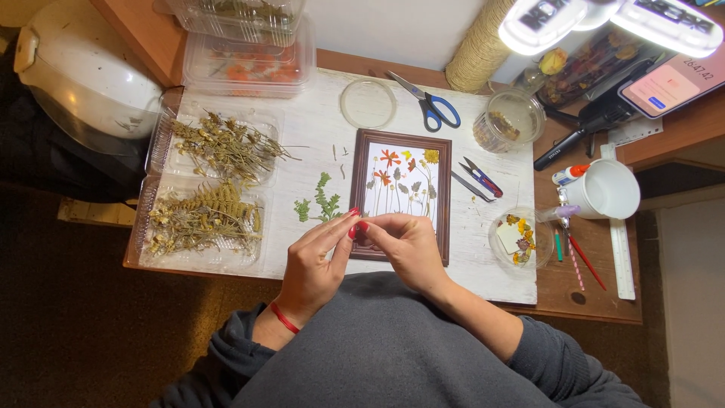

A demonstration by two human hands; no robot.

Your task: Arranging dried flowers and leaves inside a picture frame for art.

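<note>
Here, both hands meet at the lower left corner of the dark brown wooden picture frame (pixel 401 195) of pressed flowers on the worktop (pixel 317 128).
Left hand (pixel 313 261) and right hand (pixel 404 243) have fingers pressed together, pinching something too small to tell. Pressed pieces look light and brittle, best taken by the stem. Beside the frame: two green fern sprigs (pixel 320 202), one blue-handled scissors (pixel 430 106), two trays of dried plants (pixel 205 189).

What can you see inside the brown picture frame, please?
Inside the brown picture frame, pressed orange, red and yellow flowers with grey leaves lie on white backing. The left hand and right hand cover its lower edge.
</note>
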